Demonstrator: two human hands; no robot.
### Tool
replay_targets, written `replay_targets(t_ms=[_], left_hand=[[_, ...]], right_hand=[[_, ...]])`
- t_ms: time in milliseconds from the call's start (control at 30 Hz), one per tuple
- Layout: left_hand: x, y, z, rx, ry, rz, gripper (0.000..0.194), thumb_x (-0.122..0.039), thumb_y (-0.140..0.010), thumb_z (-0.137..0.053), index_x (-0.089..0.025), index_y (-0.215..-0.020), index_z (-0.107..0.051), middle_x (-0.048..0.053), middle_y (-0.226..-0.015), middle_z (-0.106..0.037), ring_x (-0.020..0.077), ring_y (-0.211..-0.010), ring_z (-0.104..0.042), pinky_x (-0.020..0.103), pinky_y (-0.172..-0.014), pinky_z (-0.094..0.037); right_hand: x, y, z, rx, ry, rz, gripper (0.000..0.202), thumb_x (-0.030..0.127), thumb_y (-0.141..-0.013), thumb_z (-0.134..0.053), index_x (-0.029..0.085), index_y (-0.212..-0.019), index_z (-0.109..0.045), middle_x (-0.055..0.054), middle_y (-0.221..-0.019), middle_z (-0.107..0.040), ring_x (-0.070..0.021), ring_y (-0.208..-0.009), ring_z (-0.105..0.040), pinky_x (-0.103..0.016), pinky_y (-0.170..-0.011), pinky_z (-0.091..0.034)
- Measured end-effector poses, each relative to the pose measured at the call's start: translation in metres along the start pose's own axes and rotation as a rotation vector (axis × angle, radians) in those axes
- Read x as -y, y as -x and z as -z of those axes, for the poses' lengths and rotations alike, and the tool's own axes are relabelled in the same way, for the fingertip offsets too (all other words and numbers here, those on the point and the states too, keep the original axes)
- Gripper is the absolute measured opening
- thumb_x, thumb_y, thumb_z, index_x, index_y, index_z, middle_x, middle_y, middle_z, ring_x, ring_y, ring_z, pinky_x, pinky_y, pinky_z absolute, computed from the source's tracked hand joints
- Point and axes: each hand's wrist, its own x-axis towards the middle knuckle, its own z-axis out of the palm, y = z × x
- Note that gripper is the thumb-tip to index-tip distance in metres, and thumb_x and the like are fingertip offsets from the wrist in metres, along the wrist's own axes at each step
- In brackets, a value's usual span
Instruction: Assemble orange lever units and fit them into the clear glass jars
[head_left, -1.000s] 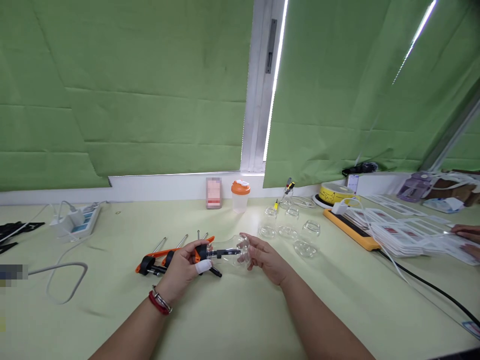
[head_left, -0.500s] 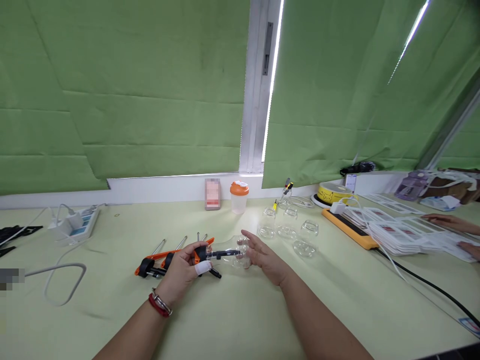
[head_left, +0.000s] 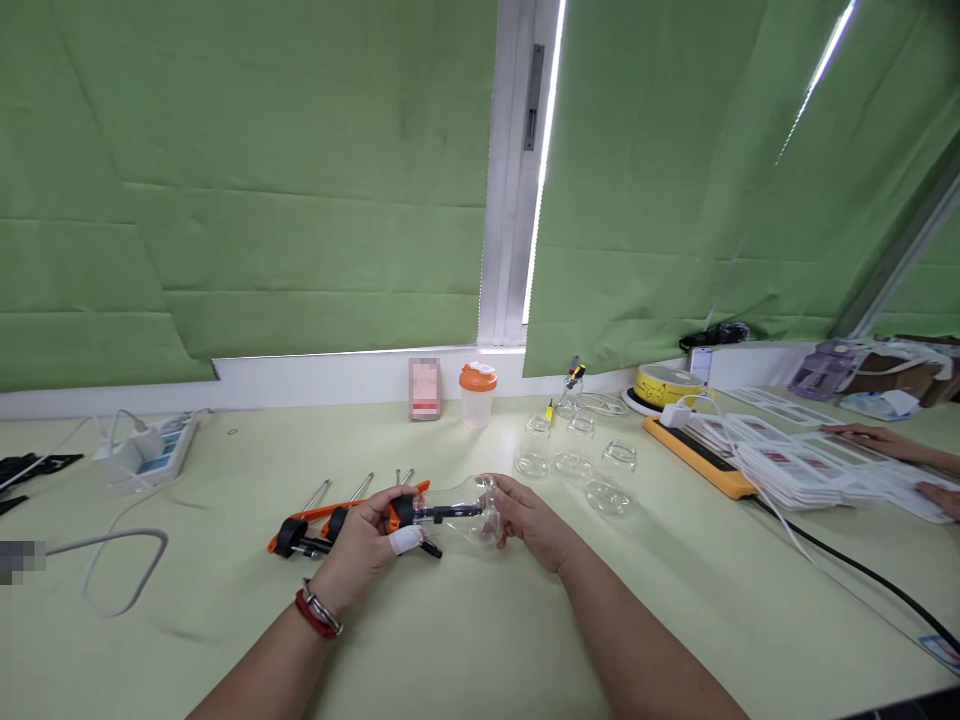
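My left hand (head_left: pixel 366 540), with white tape on its thumb, is closed around a black-and-orange pump head (head_left: pixel 403 511). From this head a dark tube reaches into a clear bottle (head_left: pixel 463 500) lying sideways above the table. My right hand (head_left: pixel 534 518) grips the bottle's broad base, its fingers curled around the end. Beside and behind my left hand lie several more black-and-orange pump heads (head_left: pixel 287 537) with metal rods, partly hidden by the hand. To the right stand three clear bottles (head_left: pixel 611 480) without heads.
An orange-lidded cup (head_left: pixel 478 400) and a pink-screened phone (head_left: pixel 425 390) stand at the back. Screwdrivers (head_left: pixel 574 380) sit in a clear container. On the right are an orange power strip (head_left: pixel 697 460), stacked white cards (head_left: pixel 795 460) and another person's hands (head_left: pixel 874 440). A white power strip (head_left: pixel 161 450) lies left.
My right hand's fingers have closed from spread to curled around the bottle's base. My left hand keeps its hold on the pump head. The other person's far hand has shifted slightly left.
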Motion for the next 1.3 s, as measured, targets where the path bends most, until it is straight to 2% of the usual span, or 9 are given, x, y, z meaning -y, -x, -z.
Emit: replay_targets(t_ms=[133,267,367,467,567,767,967,1167,1300], left_hand=[[0.001,0.000,-0.001,-0.001,-0.049,-0.001,0.051,-0.025,-0.055,-0.081,-0.020,-0.103,-0.064,0.005,-0.101,-0.069,0.0227,-0.092,-0.064,0.037,-0.084,-0.052],[0.000,0.000,-0.001,0.013,-0.045,-0.008,0.051,-0.024,-0.056,-0.081,-0.020,-0.104,-0.063,0.006,-0.104,-0.069,0.0219,-0.095,-0.062,0.035,-0.085,-0.051],[0.000,-0.001,0.001,0.009,-0.054,-0.023,0.051,-0.024,-0.057,-0.080,-0.020,-0.105,-0.062,0.007,-0.105,-0.068,0.0220,-0.096,-0.062,0.034,-0.085,-0.051],[0.002,-0.003,0.003,-0.029,-0.080,-0.038,0.052,-0.025,-0.058,-0.080,-0.020,-0.106,-0.062,0.007,-0.104,-0.068,0.0214,-0.094,-0.061,0.033,-0.083,-0.051],[0.003,-0.003,0.005,-0.030,-0.077,-0.038,0.053,-0.025,-0.059,-0.079,-0.020,-0.108,-0.060,0.008,-0.105,-0.067,0.0207,-0.093,-0.061,0.033,-0.082,-0.051],[0.003,-0.002,0.003,-0.014,-0.050,-0.016,0.054,-0.026,-0.059,-0.080,-0.019,-0.109,-0.060,0.007,-0.102,-0.068,0.0213,-0.092,-0.062,0.033,-0.082,-0.051],[0.006,-0.003,0.004,-0.013,-0.066,-0.013,0.054,-0.025,-0.059,-0.080,-0.019,-0.109,-0.060,0.006,-0.101,-0.068,0.0201,-0.089,-0.062,0.032,-0.081,-0.052],[0.005,-0.002,0.001,0.000,-0.058,-0.023,0.054,-0.023,-0.057,-0.080,-0.019,-0.107,-0.062,0.007,-0.106,-0.068,0.0235,-0.099,-0.062,0.035,-0.087,-0.051],[0.007,-0.002,0.001,0.003,-0.056,-0.036,0.053,-0.021,-0.056,-0.081,-0.020,-0.106,-0.063,0.008,-0.108,-0.068,0.0246,-0.101,-0.062,0.036,-0.087,-0.051]], right_hand=[[-0.005,-0.004,0.001,-0.015,0.010,-0.034,0.050,0.061,-0.081,-0.050,0.020,-0.110,-0.052,-0.003,-0.081,-0.059,-0.0109,-0.051,-0.057,-0.022,-0.044,-0.037],[-0.006,-0.005,0.001,-0.031,0.024,-0.063,0.051,0.062,-0.082,-0.047,0.018,-0.108,-0.053,-0.004,-0.081,-0.060,-0.0119,-0.052,-0.057,-0.022,-0.044,-0.038],[-0.002,-0.002,0.001,-0.041,-0.010,-0.017,0.052,0.057,-0.083,-0.051,0.022,-0.122,-0.049,-0.008,-0.100,-0.058,-0.0157,-0.071,-0.062,-0.025,-0.053,-0.045],[0.002,0.002,0.001,-0.027,-0.036,0.058,0.063,0.045,-0.079,-0.064,0.031,-0.135,-0.038,-0.010,-0.127,-0.046,-0.0191,-0.094,-0.059,-0.030,-0.068,-0.049],[0.004,0.003,0.002,0.005,-0.002,0.085,0.069,0.037,-0.074,-0.071,0.033,-0.135,-0.039,-0.009,-0.131,-0.042,-0.0205,-0.099,-0.056,-0.033,-0.073,-0.048],[0.003,0.001,0.003,-0.010,0.018,0.085,0.063,0.036,-0.073,-0.070,0.033,-0.131,-0.046,-0.008,-0.122,-0.047,-0.0209,-0.092,-0.059,-0.031,-0.067,-0.047],[0.003,0.001,0.002,-0.016,-0.021,0.037,0.057,0.041,-0.074,-0.068,0.029,-0.127,-0.049,-0.006,-0.109,-0.053,-0.0174,-0.078,-0.062,-0.028,-0.060,-0.046],[-0.006,-0.005,0.001,-0.046,-0.042,-0.039,0.055,0.058,-0.077,-0.058,0.020,-0.116,-0.052,-0.003,-0.082,-0.060,-0.0122,-0.054,-0.058,-0.025,-0.049,-0.042],[-0.015,-0.010,0.004,-0.076,-0.020,-0.072,0.060,0.069,-0.078,-0.047,0.016,-0.107,-0.054,-0.004,-0.073,-0.062,-0.0115,-0.049,-0.054,-0.024,-0.046,-0.040]])
